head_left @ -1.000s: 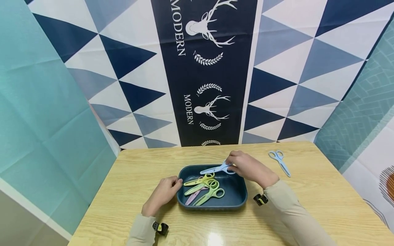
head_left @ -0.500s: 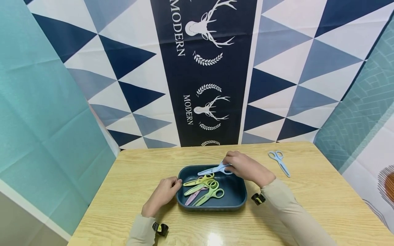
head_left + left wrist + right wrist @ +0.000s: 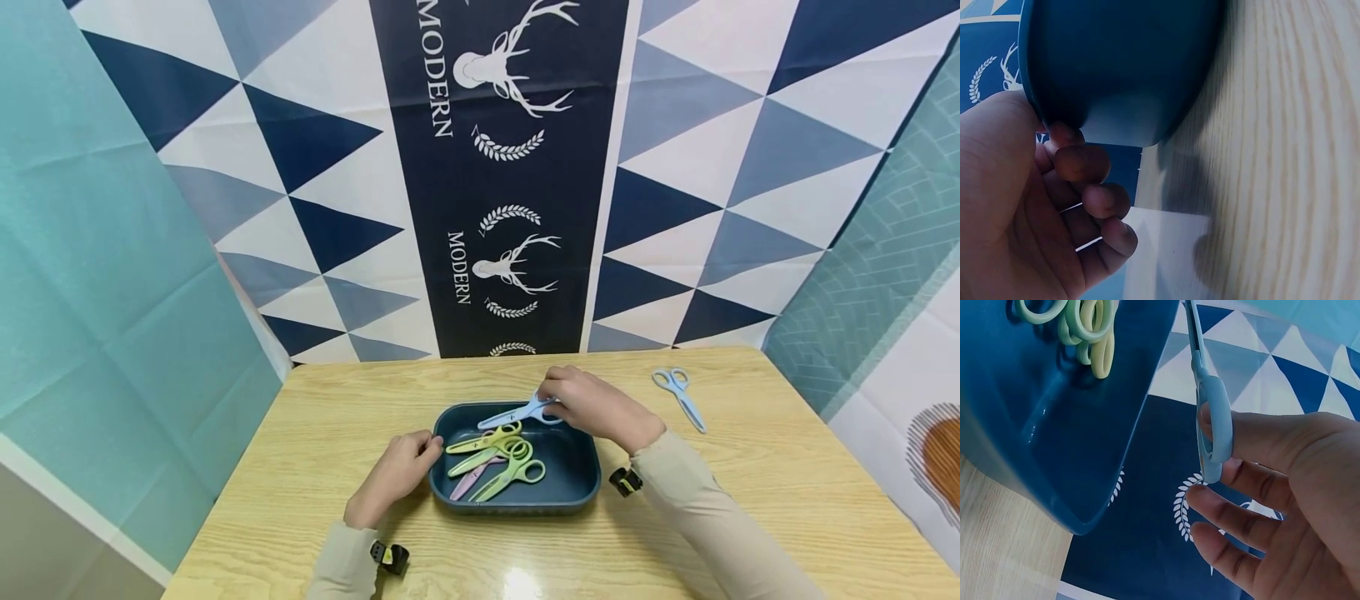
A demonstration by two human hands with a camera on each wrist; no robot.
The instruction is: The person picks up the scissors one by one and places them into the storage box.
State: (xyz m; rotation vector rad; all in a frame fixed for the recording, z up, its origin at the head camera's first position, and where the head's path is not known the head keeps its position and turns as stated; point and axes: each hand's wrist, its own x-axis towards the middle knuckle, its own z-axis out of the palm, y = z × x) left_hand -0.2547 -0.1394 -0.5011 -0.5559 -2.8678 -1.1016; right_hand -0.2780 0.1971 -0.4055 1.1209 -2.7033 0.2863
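My right hand point(image 3: 596, 407) pinches a pair of light blue scissors point(image 3: 517, 412) by the handle, above the far side of a dark blue plastic tray point(image 3: 525, 508). The right wrist view shows the thumb at a loop of the scissors point(image 3: 1219, 415), the lower fingers apart from it. At the tray's left end, my left hand point(image 3: 397, 468) pinches the rim, with the other fingers curled outside its wall point(image 3: 1122, 69). Inside the tray lie yellow scissors point(image 3: 487, 440), green scissors point(image 3: 516, 473) and purple scissors point(image 3: 467, 483), overlapping on the left side.
Another pair of light blue scissors point(image 3: 681, 398) lies on the wooden table point(image 3: 315, 442), to the right of the tray. A patterned cloth point(image 3: 517, 183) hangs behind the table's back edge, and teal cloth point(image 3: 120, 250) hangs at the left.
My right hand has moved slightly left with the light blue scissors, over the tray. The left hand, the tray and the scissors lying in it have stayed put.
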